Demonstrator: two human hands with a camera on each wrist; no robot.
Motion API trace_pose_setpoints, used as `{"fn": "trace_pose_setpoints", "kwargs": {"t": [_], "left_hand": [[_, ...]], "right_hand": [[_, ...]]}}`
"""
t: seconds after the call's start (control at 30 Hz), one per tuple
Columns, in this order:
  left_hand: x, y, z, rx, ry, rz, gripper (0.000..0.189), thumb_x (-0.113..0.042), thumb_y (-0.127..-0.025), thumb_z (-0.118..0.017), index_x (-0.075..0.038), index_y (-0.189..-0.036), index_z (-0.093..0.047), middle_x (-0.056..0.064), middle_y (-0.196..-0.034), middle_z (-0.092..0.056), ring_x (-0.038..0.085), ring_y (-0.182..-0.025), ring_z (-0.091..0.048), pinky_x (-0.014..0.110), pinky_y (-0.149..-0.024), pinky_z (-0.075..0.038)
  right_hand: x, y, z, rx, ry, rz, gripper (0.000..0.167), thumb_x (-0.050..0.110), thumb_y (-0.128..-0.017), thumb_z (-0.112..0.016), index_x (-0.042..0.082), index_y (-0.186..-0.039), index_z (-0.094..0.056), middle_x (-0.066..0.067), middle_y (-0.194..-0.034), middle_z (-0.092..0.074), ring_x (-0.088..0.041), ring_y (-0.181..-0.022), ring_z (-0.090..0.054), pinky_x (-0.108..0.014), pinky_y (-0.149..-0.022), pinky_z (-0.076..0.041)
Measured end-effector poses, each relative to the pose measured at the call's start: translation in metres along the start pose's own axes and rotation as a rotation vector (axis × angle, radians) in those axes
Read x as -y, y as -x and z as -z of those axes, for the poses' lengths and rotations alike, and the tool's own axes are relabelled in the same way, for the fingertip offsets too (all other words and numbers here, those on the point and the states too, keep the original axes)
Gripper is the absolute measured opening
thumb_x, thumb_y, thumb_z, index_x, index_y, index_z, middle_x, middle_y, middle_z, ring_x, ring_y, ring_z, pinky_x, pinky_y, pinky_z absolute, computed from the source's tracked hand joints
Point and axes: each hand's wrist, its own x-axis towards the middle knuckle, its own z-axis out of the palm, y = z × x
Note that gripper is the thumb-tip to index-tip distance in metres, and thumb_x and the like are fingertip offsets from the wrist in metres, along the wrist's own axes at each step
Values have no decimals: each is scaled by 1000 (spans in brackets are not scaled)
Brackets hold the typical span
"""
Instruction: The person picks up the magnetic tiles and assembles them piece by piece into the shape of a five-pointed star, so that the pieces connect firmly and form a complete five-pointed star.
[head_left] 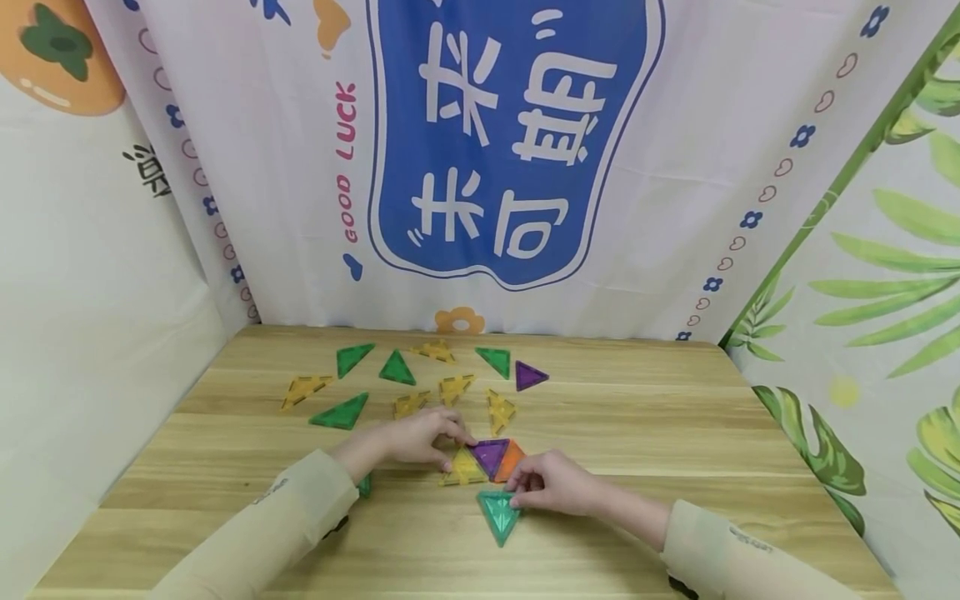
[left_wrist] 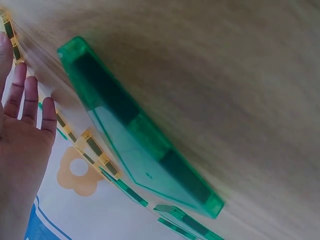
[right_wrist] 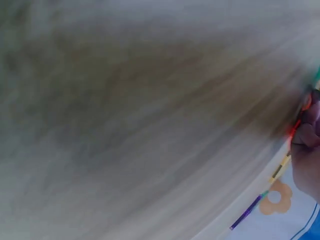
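- The right hand (head_left: 555,485) pinches the teal tile (head_left: 498,517) at its right corner, with the thumb and fingers bent in.
- The teal tile is a triangle with 1 point aimed at the near side. It sits just on the near side of a little row of 3 tiles, with a small gap between. I cannot tell if it rests flat or is lifted a bit.
- In that row, the purple tile (head_left: 491,455) is in the middle. The yellow tile (head_left: 467,472) is on its left and the orange tile (head_left: 508,463) is on its right, side against side.
- The left hand (head_left: 422,437) is loose, with its fingers not curled up tight. Its thumb is at the left side of the yellow tile, and a fingertip is by the far left corner of the purple tile. I cannot tell how hard it presses.
- More tiles lie on the wooden table (head_left: 637,417), on the far side and to the left. I see 5 loose yellow tiles (head_left: 500,411), 4 green tiles (head_left: 397,368) and 1 more purple triangle (head_left: 530,376).
- A bit of another green piece (head_left: 364,486) peeks out by the left sleeve (head_left: 300,500).
- On the far side hangs a white cloth (head_left: 285,208) with a blue sign (head_left: 517,258) and an orange flower (head_left: 460,321).
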Motion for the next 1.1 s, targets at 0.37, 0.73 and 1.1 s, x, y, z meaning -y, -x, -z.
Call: {"fn": "trace_pose_setpoints", "kwargs": {"t": [0.37, 0.73, 1.1], "left_hand": [[0, -1, -1, -1, -15, 2, 48, -36, -79, -73, -23, -124, -63, -9, -108, -57, 7, -103, -48, 34, -93, -42], [0, 0, -1, -5, -29, 14, 47, -36, -79, -73, -23, -123, -64, -8, -112, -56, 10, -107, -49, 35, -94, -42], [-4, 0, 1, -1, -11, 6, 47, -32, -79, -74, -21, -124, -63, -7, -111, -57, 10, -106, -49, 37, -95, -42]], "right_hand": [[-11, 4, 3, -47, 372, 334, 28, 41, -82, -70, 22, -102, -67, 11, -99, -60, 1, -86, -55, -13, -76, -46], [-22, -1, 6, -54, 465, 424, 26, 48, -85, -64, 30, -105, -68, 8, -111, -56, -4, -102, -48, -24, -88, -43], [-17, -15, -3, -96, 443, 397, 29, 50, -82, -66, 31, -105, -70, 9, -110, -54, -6, -102, -47, -28, -90, -40]]}}
